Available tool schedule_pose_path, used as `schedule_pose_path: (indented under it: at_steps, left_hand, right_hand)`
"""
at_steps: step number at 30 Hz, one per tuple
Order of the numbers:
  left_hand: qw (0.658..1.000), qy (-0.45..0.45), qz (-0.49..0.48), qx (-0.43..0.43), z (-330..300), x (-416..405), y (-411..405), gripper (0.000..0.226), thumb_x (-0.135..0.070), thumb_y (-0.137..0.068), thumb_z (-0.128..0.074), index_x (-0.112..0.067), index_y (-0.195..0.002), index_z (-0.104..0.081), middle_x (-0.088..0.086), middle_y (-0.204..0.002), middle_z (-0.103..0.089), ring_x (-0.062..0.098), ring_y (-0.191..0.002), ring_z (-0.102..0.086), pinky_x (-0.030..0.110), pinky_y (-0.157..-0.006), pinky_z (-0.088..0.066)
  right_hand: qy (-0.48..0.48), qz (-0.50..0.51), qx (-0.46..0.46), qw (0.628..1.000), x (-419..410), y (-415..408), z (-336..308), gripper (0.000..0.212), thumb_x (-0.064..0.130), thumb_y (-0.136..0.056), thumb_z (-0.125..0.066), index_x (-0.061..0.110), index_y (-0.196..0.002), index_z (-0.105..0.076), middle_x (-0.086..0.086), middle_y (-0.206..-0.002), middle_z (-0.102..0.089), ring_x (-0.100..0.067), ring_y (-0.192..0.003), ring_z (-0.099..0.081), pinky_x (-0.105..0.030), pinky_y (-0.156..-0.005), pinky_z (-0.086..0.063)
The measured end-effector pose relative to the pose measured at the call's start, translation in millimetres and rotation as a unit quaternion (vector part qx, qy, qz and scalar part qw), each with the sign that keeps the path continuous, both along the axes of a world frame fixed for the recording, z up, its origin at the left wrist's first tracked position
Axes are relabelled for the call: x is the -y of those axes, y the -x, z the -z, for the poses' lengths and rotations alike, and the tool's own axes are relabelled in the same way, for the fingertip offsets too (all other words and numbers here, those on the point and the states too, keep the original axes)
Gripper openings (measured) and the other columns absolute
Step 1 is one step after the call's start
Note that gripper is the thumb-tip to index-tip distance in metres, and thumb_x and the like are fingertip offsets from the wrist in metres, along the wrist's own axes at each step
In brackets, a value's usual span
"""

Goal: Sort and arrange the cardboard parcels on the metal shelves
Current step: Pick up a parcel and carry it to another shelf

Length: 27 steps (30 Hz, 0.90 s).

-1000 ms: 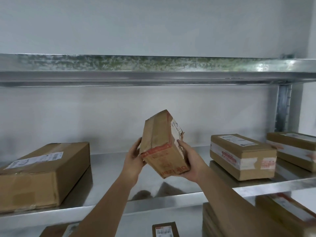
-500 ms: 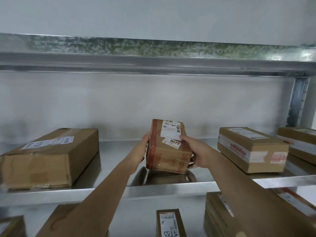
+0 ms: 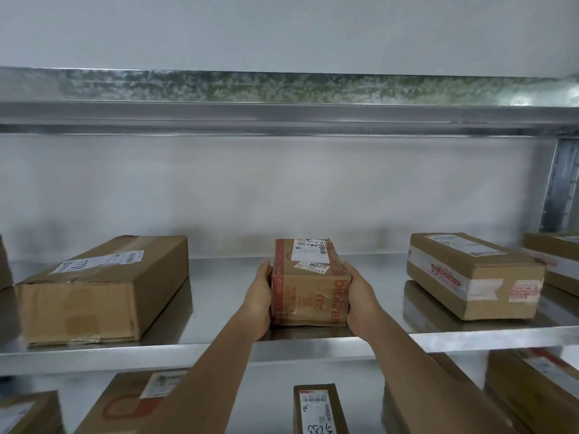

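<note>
from the head view, the sorting looks partly done. a small taped parcel (image 3: 308, 285) sits on the middle metal shelf (image 3: 219, 308), label up, its near end close to the front edge, roughly midway between a long parcel (image 3: 103, 289) on the left and a tape-banded parcel (image 3: 473, 274) on the right, well apart from both. another parcel (image 3: 560, 261) pokes in at the far right. more boxes lie on the shelf below, among them a narrow labelled box (image 3: 318, 408), so i'd guess plenty is left to arrange.

the left hand (image 3: 260, 296) lies flat against the small parcel's left side, fingers fairly straight. the right hand (image 3: 360, 292) presses the opposite side, fingers along it. whether the thumbs hook over it, i can't tell. to me it reads as squaring the parcel up, with letting go the step not yet done.
</note>
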<state>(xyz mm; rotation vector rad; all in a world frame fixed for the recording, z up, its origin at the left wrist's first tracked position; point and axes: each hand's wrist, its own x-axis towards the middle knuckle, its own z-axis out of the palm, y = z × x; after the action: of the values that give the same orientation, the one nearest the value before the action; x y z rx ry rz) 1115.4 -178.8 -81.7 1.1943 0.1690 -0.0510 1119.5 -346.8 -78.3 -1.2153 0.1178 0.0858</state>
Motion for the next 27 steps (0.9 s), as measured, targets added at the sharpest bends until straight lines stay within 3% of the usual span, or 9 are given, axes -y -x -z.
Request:
schedule_pose_path:
  at_steps: [6,10,13,16,19,23,27]
  left_hand:
    - [1.000,-0.007,0.007,0.010,0,1,2,0.064,-0.065,-0.100,-0.036,-0.020,-0.115,-0.078,0.011,-0.112,-0.077,0.033,-0.105,-0.074,0.048,-0.102,-0.054]
    - [1.000,-0.006,0.018,0.016,-2,2,3,0.059,-0.063,-0.099,-0.041,-0.021,-0.107,-0.081,0.011,-0.107,-0.078,0.032,-0.099,-0.076,0.042,-0.092,-0.058]
    - [0.999,-0.007,0.019,0.027,-4,3,4,0.056,-0.060,-0.099,-0.043,-0.022,-0.095,-0.084,0.010,-0.106,-0.079,0.029,-0.092,-0.077,0.041,-0.088,-0.058]
    - [0.998,-0.005,0.023,0.057,-11,7,14,0.055,-0.056,-0.104,-0.039,-0.023,-0.096,-0.081,0.009,-0.102,-0.079,0.025,-0.087,-0.078,0.037,-0.075,-0.058]
    - [0.996,-0.016,0.009,0.083,-19,15,29,0.057,-0.057,-0.105,-0.034,-0.026,-0.097,-0.081,0.005,-0.104,-0.079,0.023,-0.093,-0.077,0.039,-0.082,-0.056]
    - [0.995,-0.029,-0.006,0.100,-27,40,64,0.055,-0.058,-0.106,-0.031,-0.027,-0.105,-0.076,0.002,-0.105,-0.079,0.016,-0.088,-0.077,0.037,-0.081,-0.055]
    - [0.990,-0.064,-0.005,0.124,-27,85,121,0.052,-0.055,-0.107,-0.032,-0.029,-0.100,-0.076,-0.005,-0.096,-0.080,0.011,-0.089,-0.075,0.036,-0.090,-0.053]
  right_hand:
    - [-0.027,0.009,-0.009,1.000,0,-2,2,0.051,0.053,-0.103,-0.045,0.021,-0.086,-0.081,-0.008,-0.091,-0.079,-0.028,-0.079,-0.076,-0.043,-0.080,-0.060]
    - [-0.027,0.006,-0.002,1.000,-1,-1,0,0.049,0.052,-0.103,-0.044,0.019,-0.101,-0.080,-0.009,-0.096,-0.079,-0.029,-0.085,-0.076,-0.043,-0.081,-0.060]
    - [-0.008,0.012,0.002,1.000,1,1,-3,0.048,0.052,-0.103,-0.044,0.021,-0.099,-0.079,-0.008,-0.095,-0.079,-0.028,-0.085,-0.076,-0.043,-0.081,-0.060]
    - [-0.002,0.011,0.025,1.000,9,12,-12,0.044,0.049,-0.105,-0.043,0.023,-0.091,-0.076,-0.003,-0.083,-0.079,-0.021,-0.072,-0.076,-0.034,-0.066,-0.058]
    - [-0.010,0.009,0.049,0.999,20,31,-22,0.043,0.048,-0.105,-0.042,0.025,-0.088,-0.073,0.000,-0.078,-0.077,-0.018,-0.069,-0.075,-0.030,-0.062,-0.055]
    - [-0.002,0.015,0.066,0.998,45,67,-28,0.045,0.051,-0.103,-0.045,0.026,-0.080,-0.075,0.002,-0.080,-0.078,-0.019,-0.076,-0.074,-0.037,-0.083,-0.058]
    - [0.001,0.008,0.075,0.997,96,124,-28,0.061,0.050,-0.104,-0.044,0.026,-0.057,-0.075,0.005,-0.067,-0.074,-0.014,-0.062,-0.073,-0.034,-0.076,-0.056]
